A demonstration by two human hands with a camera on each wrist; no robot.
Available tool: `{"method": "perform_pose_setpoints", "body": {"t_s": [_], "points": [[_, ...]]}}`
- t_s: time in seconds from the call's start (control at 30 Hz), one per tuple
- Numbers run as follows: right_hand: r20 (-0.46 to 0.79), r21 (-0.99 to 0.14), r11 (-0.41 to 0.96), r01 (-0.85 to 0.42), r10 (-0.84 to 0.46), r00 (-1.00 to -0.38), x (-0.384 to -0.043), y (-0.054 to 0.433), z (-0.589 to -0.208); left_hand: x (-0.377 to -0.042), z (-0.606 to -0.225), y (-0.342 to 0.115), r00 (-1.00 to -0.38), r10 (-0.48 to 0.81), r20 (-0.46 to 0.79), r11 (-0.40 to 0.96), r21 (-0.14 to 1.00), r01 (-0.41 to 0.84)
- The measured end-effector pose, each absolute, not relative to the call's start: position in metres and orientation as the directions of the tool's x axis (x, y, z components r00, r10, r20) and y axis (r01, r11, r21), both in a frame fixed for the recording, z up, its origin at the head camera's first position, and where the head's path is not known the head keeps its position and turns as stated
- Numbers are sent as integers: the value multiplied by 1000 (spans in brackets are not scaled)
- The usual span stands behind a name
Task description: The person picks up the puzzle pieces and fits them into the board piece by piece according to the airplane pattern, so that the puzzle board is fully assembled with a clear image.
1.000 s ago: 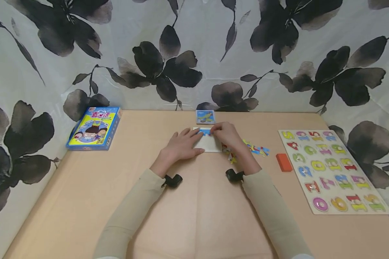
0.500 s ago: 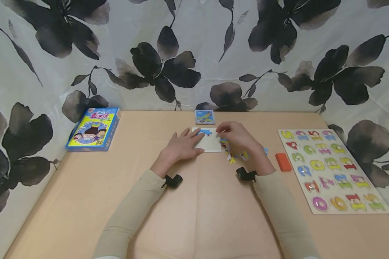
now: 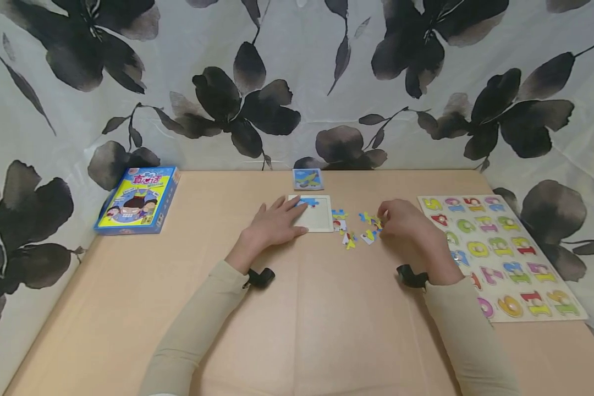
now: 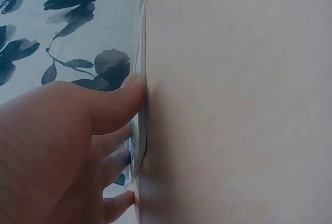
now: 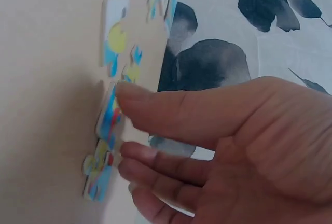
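Observation:
My left hand (image 3: 273, 224) lies with fingers spread on the left side of a small white puzzle tray (image 3: 320, 221); in the left wrist view its thumb (image 4: 122, 105) rests at the tray's near edge. Blue jigsaw pieces (image 3: 313, 202) lie along the tray's upper part. Right of the tray, loose jigsaw pieces (image 3: 348, 240) are scattered on the table. My right hand (image 3: 410, 223) is at the right end of them. In the right wrist view its thumb tip overlaps a blue, red and yellow jigsaw piece (image 5: 106, 117), with the other fingers loosely bent beside it.
A small picture card (image 3: 308, 179) lies behind the tray. On the left is a blue and yellow box (image 3: 137, 203). At right, a board of colourful number shapes (image 3: 505, 247) lies partly beneath my right forearm in view. A floral cloth (image 3: 341, 99) hangs behind the table.
My right hand has left the tray and moved right to the loose pieces, now covering the red block in view. My left hand stays on the tray. The head view has shifted slightly.

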State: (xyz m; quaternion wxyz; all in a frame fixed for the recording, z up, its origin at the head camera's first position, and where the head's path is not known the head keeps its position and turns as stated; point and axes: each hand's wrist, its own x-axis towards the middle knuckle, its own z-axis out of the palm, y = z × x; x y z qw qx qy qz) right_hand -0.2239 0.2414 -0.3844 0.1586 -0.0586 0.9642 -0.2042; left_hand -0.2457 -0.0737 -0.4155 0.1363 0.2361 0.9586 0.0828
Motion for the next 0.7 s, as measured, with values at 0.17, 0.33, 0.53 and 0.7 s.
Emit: {"method": "perform_pose_setpoints", "body": {"t_s": [0.17,0.33,0.53,0.7], "points": [[-324,-425,905,3,-149,-934,-222,241,-387,-245,-416,-76,-850,479,-221,873,223,434],[-339,-459,888,40,-133,-931,-222,242,-390,-244,-416,-76,-847,482,-225,872,216,439],[-309,-453,891,26,-130,-942,-224,245,-391,-246,-419,-76,-846,488,-216,869,212,447],[-257,-503,864,-23,-175,-950,-227,248,-390,-247,-419,-75,-845,488,-220,870,206,449]]}}
